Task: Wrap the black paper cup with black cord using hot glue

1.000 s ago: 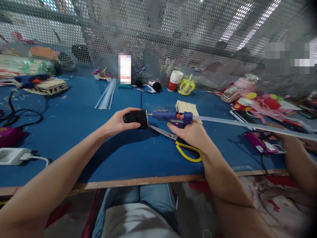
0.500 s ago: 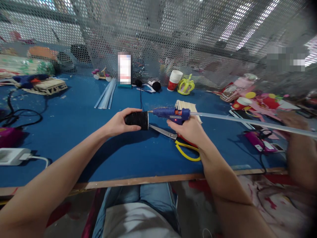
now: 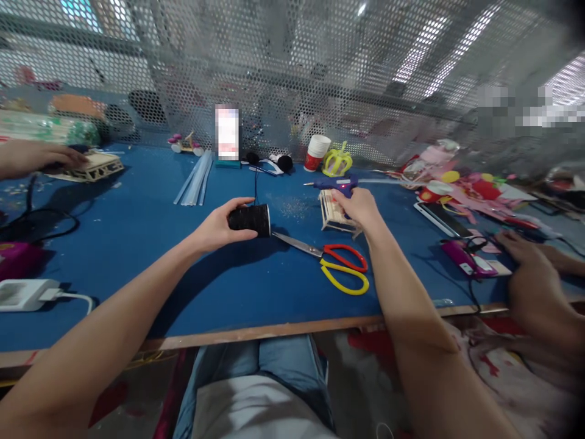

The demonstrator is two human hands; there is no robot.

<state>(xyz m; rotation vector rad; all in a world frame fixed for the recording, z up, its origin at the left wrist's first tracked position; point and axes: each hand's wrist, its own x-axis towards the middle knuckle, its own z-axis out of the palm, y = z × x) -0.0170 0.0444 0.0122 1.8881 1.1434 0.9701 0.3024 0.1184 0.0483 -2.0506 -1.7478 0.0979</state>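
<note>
My left hand (image 3: 220, 227) grips a black cylinder (image 3: 256, 221) with a white rim, lying on its side, thumb and fingers around it. A thin black cord (image 3: 256, 186) runs from behind it toward the back of the table. My right hand (image 3: 361, 207) is closed on a blue glue gun (image 3: 336, 182) with a long clear glue stick in its rear; the nozzle points left. Under the gun stands a small wooden stick model (image 3: 333, 213), partly hidden by my hand. Scissors (image 3: 306, 247) with one red and one yellow handle lie between my hands, tip near the cylinder's rim.
Clear glue sticks (image 3: 195, 178), a phone (image 3: 227, 134), paper cups (image 3: 317, 152) and a yellow crown-like piece (image 3: 337, 161) stand along the back. Another person's hand (image 3: 50, 155) is at left, over another stick model; someone's arm (image 3: 542, 283) is at right beside a purple device (image 3: 464, 259).
My right hand has moved the glue gun away from the cylinder's rim, back over the stick model, uncovering the scissors' red handle. Another person's hand has come in at left. My left hand keeps its hold.
</note>
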